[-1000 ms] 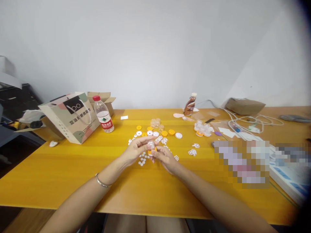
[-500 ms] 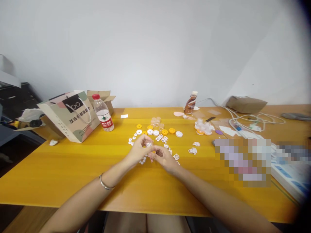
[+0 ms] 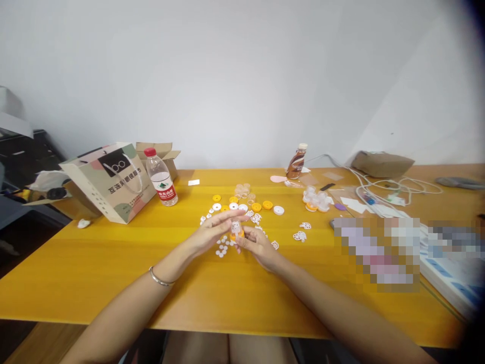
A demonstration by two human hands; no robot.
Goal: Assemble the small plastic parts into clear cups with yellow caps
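Note:
My right hand (image 3: 255, 245) grips a small clear capsule with an orange base (image 3: 236, 232) between thumb and fingers. Against the capsule's left side and top lies my left hand (image 3: 212, 230), its fingers stretched out and pointing right. Just beyond the hands are white discs (image 3: 279, 210) and yellow discs (image 3: 268, 205), with clear cups (image 3: 242, 189) behind them. Small white round pieces (image 3: 222, 247) lie beside my left hand. White openwork pieces (image 3: 275, 245) are spread near my right hand, partly hidden by it.
At the left stand a paper bag (image 3: 129, 202), an open cardboard box (image 3: 159, 149) and a water bottle (image 3: 166, 189). A brown drink bottle (image 3: 295, 164), assembled clear capsules (image 3: 320, 199), cables (image 3: 364, 182) and a brown package (image 3: 382, 163) are at the right.
My left hand has opened and its fingers have straightened over the capsule. The capsule with its orange base now shows between my hands.

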